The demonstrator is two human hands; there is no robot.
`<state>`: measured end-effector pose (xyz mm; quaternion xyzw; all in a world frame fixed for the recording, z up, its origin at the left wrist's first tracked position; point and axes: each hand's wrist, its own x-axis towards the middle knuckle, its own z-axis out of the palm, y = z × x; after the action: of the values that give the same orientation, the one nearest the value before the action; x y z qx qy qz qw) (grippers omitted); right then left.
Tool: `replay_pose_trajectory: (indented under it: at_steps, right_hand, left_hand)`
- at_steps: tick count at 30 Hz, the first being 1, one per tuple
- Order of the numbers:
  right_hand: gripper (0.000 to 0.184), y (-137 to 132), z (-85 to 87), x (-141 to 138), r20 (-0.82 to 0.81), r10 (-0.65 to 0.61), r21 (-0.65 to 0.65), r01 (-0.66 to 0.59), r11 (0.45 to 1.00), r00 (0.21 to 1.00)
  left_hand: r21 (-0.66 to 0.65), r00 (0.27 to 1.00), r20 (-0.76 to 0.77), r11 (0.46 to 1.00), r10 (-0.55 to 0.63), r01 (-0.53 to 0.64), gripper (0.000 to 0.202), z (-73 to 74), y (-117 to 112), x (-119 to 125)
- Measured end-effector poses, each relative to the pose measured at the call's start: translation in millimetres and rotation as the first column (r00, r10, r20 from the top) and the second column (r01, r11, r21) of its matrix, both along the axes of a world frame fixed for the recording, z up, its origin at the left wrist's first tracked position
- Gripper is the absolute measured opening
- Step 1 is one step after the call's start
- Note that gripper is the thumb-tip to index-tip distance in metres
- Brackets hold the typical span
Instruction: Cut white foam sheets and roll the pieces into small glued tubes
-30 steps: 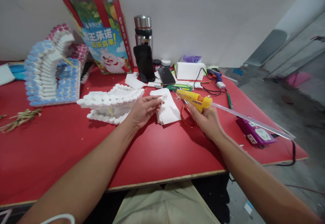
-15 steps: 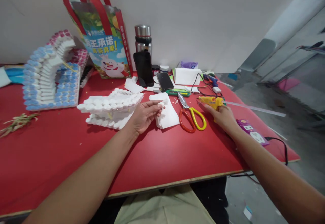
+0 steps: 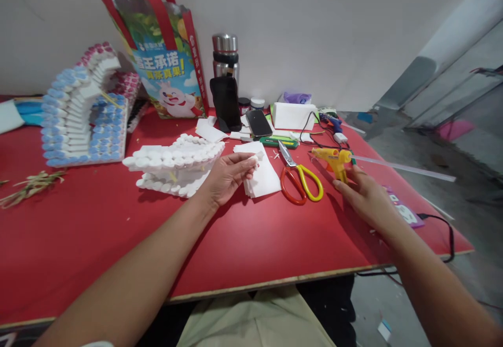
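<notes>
My left hand (image 3: 231, 176) pinches a small white piece (image 3: 257, 159), perhaps rolled paper, between thumb and fingertips. It hovers over a stack of white paper strips (image 3: 265, 179). Just left of it lies a white scalloped, layered piece (image 3: 176, 161), partly hidden by the hand. My right hand (image 3: 365, 192) has thumb and fingers spread at the handle end of a yellow glue gun (image 3: 328, 154), which stands on the table with a clear glue stick (image 3: 404, 166) out of its back. Between the hands lie scissors (image 3: 293, 171) with one red and one yellow handle.
On the red table (image 3: 251, 247) stand a tote bag (image 3: 168, 69), a steel flask (image 3: 226, 48) and an upright phone (image 3: 226, 105). Blue-and-white layered pieces (image 3: 84, 121) stand at left. A green cutter (image 3: 279, 142) and a purple power strip (image 3: 406, 213) with a cord lie right.
My right hand has loosened from the glue gun and drawn back to the right, its fingers spreading. My left hand keeps its pinch. The whole view has shifted slightly.
</notes>
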<state>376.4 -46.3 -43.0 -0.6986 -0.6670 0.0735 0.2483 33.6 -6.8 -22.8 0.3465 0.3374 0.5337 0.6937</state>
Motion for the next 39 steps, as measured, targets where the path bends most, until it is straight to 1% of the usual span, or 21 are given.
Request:
replay_pose_trajectory:
  at_steps: [1, 2, 3, 5, 7, 8, 9, 10, 11, 12, 14, 17, 19, 21, 23, 25, 28, 33, 39]
  right_hand:
    - [0.057, -10, 3.2, 0, 0.045, -0.015, -0.002, 0.015, 1.000, 0.999]
    - [0.058, -21, 7.9, -2, 0.091, 0.000, 0.002, 0.000, 1.000, 0.996]
    - [0.056, -31, 14.2, -5, 0.121, 0.022, 0.027, -0.025, 0.999, 0.992]
    - [0.043, -47, 30.9, -17, 0.102, 0.083, 0.054, -0.089, 0.995, 0.991]
    - [0.036, -54, 50.0, -39, 0.001, 0.181, 0.113, -0.180, 0.977, 0.983]
    - [0.034, -52, 58.6, -52, -0.068, 0.238, 0.123, -0.229, 0.966, 0.969]
    - [0.032, -48, 65.6, -67, -0.145, 0.293, 0.115, -0.278, 0.954, 0.945]
    - [0.031, -40, 70.6, -82, -0.240, 0.325, 0.131, -0.301, 0.944, 0.915]
    - [0.030, -31, 73.2, -98, -0.325, 0.366, 0.136, -0.340, 0.930, 0.872]
    - [0.030, -19, 73.5, -113, -0.409, 0.392, 0.143, -0.366, 0.919, 0.824]
    - [0.030, 5, 67.6, -139, -0.583, 0.400, 0.163, -0.381, 0.910, 0.707]
    - [0.028, 31, 50.1, -164, -0.802, 0.361, 0.167, -0.400, 0.901, 0.476]
    - [0.024, 37, 38.7, -173, -0.864, 0.357, 0.201, -0.408, 0.891, 0.355]
    - [0.021, 35, 30.5, -175, -0.880, 0.374, 0.237, -0.412, 0.880, 0.293]
    - [0.020, 31, 26.2, -174, -0.875, 0.392, 0.259, -0.412, 0.874, 0.283]
    - [0.019, 29, 24.4, -173, -0.867, 0.401, 0.266, -0.404, 0.875, 0.297]
    - [0.018, 30, 23.0, -170, -0.849, 0.404, 0.268, -0.381, 0.885, 0.340]
    - [0.014, 35, 19.7, -167, -0.805, 0.416, 0.271, -0.361, 0.892, 0.423]
    - [0.016, 34, 19.5, -167, -0.774, 0.417, 0.271, -0.345, 0.899, 0.477]
  left_hand:
    - [0.000, 1.000, 0.006, 1.000, 0.002, -0.002, 0.030, -0.2, 0, 0]
    - [0.001, 1.000, 0.012, 1.000, 0.003, -0.003, 0.030, -0.5, 1, 0]
    - [0.003, 1.000, 0.016, 1.000, 0.002, -0.002, 0.030, -0.7, 1, 0]
    - [0.010, 1.000, 0.024, 1.000, -0.004, 0.004, 0.029, -1.1, 1, 1]
    - [0.019, 1.000, 0.028, 1.000, -0.007, 0.006, 0.029, -1.1, 1, 2]
    - [0.020, 1.000, 0.028, 1.000, -0.006, 0.005, 0.029, -0.8, 1, 2]
    - [0.021, 1.000, 0.026, 1.000, -0.001, 0.001, 0.029, -0.3, 0, 3]
    - [0.021, 1.000, 0.021, 1.000, 0.004, -0.005, 0.029, 0.3, 0, 4]
    - [0.021, 1.000, 0.016, 1.000, 0.012, -0.012, 0.029, 1.0, -1, 4]
    - [0.025, 1.000, 0.011, 0.999, 0.022, -0.022, 0.029, 1.6, -1, 4]
    - [0.040, 0.999, -0.002, 0.998, 0.044, -0.044, 0.029, 2.2, -1, 4]
    - [0.071, 0.998, -0.024, 0.996, 0.052, -0.051, 0.028, 1.0, 0, 2]
    - [0.093, 0.999, -0.040, 0.995, 0.034, -0.030, 0.027, -0.9, 2, 0]
    - [0.118, 0.999, -0.052, 0.993, 0.016, -0.009, 0.025, -2.9, 3, -1]
    - [0.133, 0.998, -0.068, 0.991, 0.005, 0.004, 0.024, -4.4, 4, -1]
    - [0.136, 0.995, -0.096, 0.991, -0.003, 0.016, 0.025, -4.8, 4, -1]
    - [0.126, 0.992, -0.126, 0.992, -0.016, 0.032, 0.027, -4.0, 2, 1]
    - [0.128, 0.991, -0.134, 0.991, -0.021, 0.039, 0.026, -4.2, 1, 3]
    - [0.134, 0.989, -0.142, 0.990, -0.030, 0.049, 0.024, -6.8, 2, 2]
